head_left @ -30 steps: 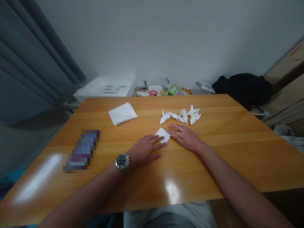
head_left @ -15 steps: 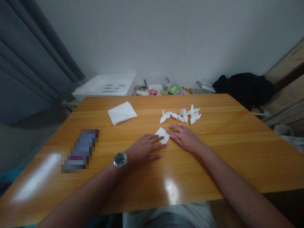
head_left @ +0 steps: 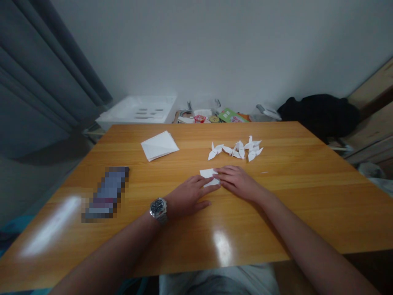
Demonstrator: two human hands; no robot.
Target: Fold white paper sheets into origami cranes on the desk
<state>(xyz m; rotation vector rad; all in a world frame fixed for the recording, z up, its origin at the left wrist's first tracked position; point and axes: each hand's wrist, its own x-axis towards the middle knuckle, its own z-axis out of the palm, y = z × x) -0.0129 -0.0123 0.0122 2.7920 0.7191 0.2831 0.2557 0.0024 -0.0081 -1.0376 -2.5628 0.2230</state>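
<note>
A small folded piece of white paper [head_left: 206,173] lies on the wooden table in front of me. From the lower left, my left hand [head_left: 188,195] reaches over it, palm down, with outstretched fingers resting on its lower part. My right hand [head_left: 238,181] lies flat at the paper's right edge, fingertips touching it and fingers extended. The fingertips of both hands nearly meet there and cover part of the paper. Just beyond the hands stand several folded paper cranes [head_left: 238,149] in a loose row.
A stack of white paper sheets [head_left: 159,146] lies at the back left of the table [head_left: 245,229]. Nearer on the left is a pixelated phone-like object [head_left: 107,192]. A thin white paper strip [head_left: 264,172] lies right of my hands. Behind the table are a white plastic basin [head_left: 138,108] and assorted packets.
The small paper has turned from a diamond position so that a straight edge faces away from me. My right fingers have shifted slightly and lie closer together along its right side.
</note>
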